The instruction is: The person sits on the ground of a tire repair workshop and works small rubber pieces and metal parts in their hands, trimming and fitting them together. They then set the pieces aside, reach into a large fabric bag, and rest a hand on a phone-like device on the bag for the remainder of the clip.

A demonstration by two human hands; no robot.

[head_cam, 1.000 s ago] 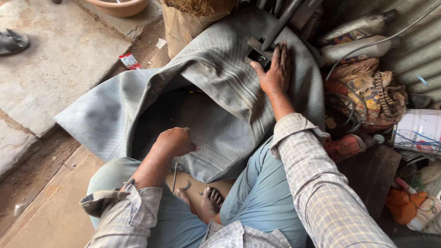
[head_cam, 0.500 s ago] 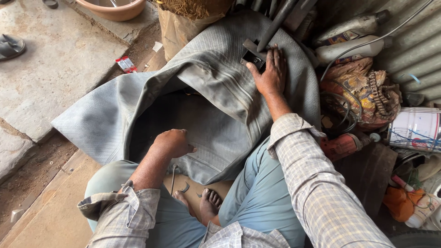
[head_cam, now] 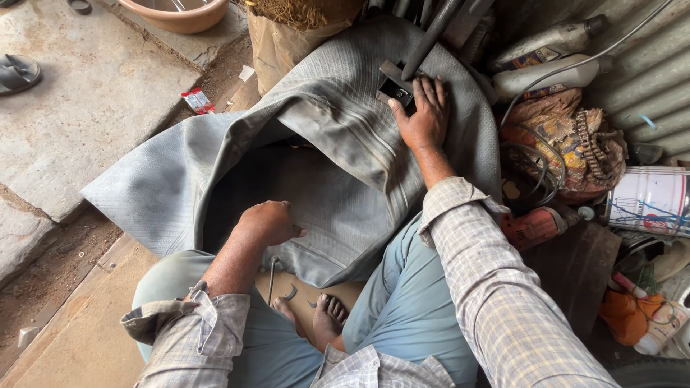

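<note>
Clay bowl top left; sandal on stone; white bucket, orange drill right.

Grey-and-white checked long-sleeved shirt, left cuff rolled up at seven o'clock, light blue trousers, bare foot at six o'clock

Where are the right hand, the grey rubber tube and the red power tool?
right hand (head_cam: 424, 118), head view, back of the hand pressed flat on the tube.
grey rubber tube (head_cam: 338, 133), head view, ribbed upper fold.
red power tool (head_cam: 535, 226), head view, its red body beside the sleeve.
</note>
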